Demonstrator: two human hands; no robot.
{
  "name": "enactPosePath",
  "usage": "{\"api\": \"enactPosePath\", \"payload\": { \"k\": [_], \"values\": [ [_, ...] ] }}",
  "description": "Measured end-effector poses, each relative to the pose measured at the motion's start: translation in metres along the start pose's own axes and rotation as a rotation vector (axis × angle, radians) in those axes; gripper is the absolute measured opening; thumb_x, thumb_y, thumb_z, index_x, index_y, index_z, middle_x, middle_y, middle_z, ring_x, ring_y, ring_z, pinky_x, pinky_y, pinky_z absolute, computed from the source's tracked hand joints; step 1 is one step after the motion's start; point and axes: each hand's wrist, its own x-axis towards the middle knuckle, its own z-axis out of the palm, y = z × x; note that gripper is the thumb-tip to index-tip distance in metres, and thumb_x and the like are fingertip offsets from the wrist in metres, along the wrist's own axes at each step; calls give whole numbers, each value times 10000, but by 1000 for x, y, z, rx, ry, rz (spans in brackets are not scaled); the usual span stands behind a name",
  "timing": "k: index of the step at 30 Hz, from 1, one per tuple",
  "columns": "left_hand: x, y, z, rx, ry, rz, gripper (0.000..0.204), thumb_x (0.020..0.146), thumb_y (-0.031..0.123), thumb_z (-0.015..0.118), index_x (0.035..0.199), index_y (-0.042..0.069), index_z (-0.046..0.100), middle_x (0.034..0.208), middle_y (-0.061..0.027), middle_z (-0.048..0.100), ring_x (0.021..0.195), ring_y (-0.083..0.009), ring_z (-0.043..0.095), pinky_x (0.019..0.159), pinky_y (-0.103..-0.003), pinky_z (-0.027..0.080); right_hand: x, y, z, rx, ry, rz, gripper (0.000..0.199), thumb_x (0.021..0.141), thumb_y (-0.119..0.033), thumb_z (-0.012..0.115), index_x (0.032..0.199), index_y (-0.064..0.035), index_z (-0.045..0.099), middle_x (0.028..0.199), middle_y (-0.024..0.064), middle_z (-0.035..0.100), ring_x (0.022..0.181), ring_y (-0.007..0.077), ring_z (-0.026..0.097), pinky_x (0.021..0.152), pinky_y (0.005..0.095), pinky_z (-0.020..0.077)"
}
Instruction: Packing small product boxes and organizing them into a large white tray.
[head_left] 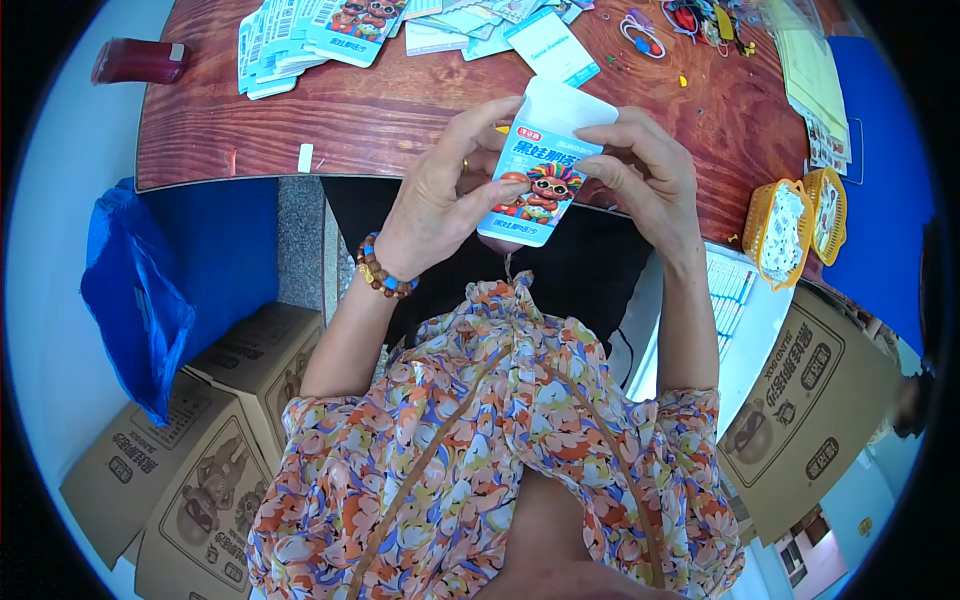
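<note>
The fingers of the left hand (440, 205) clamp a small blue carton (545, 190) (thumb across its front); those of the right hand (655, 180) pinch its upper right edge. Beyond the left fingers, flat cartons (278, 48) lie fanned on the desk (720, 125).

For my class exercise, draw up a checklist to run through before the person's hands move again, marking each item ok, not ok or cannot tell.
1. Left hand steadies the light-blue box: ok, thumb across the printed front.
2. Right hand on the box: ok, fingers at its upper right side.
3. Top flap closed: not ok, it stands up.
4. Box filled: cannot tell, the inside is hidden.
5. Blue-and-white printed pieces in view: ok, piled on the table's far left.
6. Table free of loose bits: not ok, small coloured items lie at the far right.
</note>
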Motion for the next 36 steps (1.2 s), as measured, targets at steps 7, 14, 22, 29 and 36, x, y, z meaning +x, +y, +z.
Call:
{"api": "enactPosePath", "payload": {
  "k": [7, 14, 22, 29, 36],
  "values": [
    [-7, -7, 1, 330, 21, 224, 637, 842, 29, 746, 1426, 71, 496, 1242, -150, 644, 1043, -251, 682, 877, -343, 558, 4, 7, -2, 21, 18, -34, 220, 847, -34, 747, 1060, -10, 699, 972, 68, 635, 826, 119, 645, 679, 240, 521],
    [-10, -11, 2, 252, 88, 155, 630, 819, 15, 754, 1405, 58, 525, 1228, -178, 637, 1078, -309, 656, 902, -366, 537, 5, 4, 1, 11, -38, -29, 296, 859, -34, 730, 1151, -33, 684, 1014, 68, 638, 806, 112, 631, 665, 246, 511],
    [-9, -9, -2, 97, 10, 52, 543, 875, 9, 716, 1371, 86, 508, 1131, -102, 646, 977, -184, 673, 770, -313, 574, -3, 2, 9, 246, -54, 215, 239, 902, -46, 701, 1133, 6, 666, 930, 25, 551, 778, 79, 591, 657, 206, 502],
    [-5, -8, 0, -215, -76, -66, 516, 910, 7, 683, 1361, 91, 448, 1093, -60, 627, 943, -107, 664, 714, -240, 563, 2, 8, -1, 76, -132, 52, 157, 906, -32, 693, 1056, 4, 663, 1028, 51, 664, 790, 83, 660, 649, 216, 533],
    [-4, -8, 3, -161, -72, -37, 504, 909, 6, 681, 1358, 93, 471, 1077, -50, 626, 942, -114, 669, 752, -245, 560, 4, -10, 6, 207, 60, 111, 135, 926, -14, 653, 1056, 22, 663, 1069, 74, 677, 905, 121, 654, 807, 257, 528]
  ]
}}
